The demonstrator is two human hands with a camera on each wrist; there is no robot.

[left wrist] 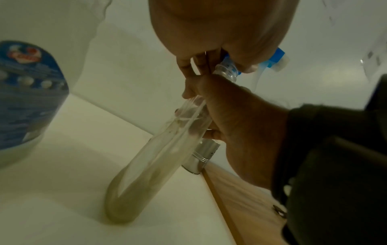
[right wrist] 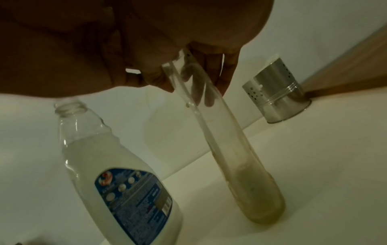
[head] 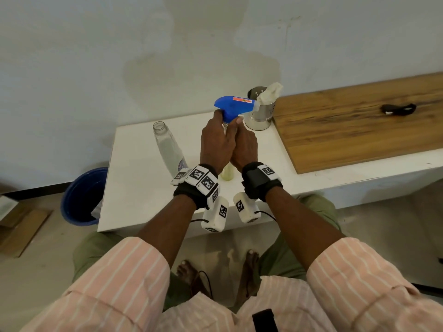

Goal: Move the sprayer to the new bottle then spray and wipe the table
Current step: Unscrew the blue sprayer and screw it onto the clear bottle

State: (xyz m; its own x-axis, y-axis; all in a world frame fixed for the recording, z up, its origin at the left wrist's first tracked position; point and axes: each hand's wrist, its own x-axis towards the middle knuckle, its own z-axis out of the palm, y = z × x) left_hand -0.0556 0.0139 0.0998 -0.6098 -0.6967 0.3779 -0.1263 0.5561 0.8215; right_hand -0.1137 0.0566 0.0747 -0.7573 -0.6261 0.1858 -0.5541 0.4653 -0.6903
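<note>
The blue sprayer [head: 233, 107] sits atop the old clear bottle [right wrist: 236, 149], which stands on the white table [head: 143, 183]. The left hand [head: 215, 142] grips the sprayer's collar; the right hand [head: 244, 147] grasps the bottle's neck. The open labelled bottle [head: 169, 149] stands just to the left, with a steel cup [head: 261, 111] behind.

head view: from above, looking forward and down over both forearms onto the white table [head: 143, 188], far enough back to take in wall and floor. left wrist view: from low beside the old bottle [left wrist: 146, 165], very near, facing up along it toward the wall, open new bottle [left wrist: 25, 99] looming at the left edge. right wrist view: from under the palm, close, facing down the same old bottle [right wrist: 240, 157]. shared by all three: both bottles, metal cup [head: 260, 113] and wooden board [head: 359, 130].
</note>
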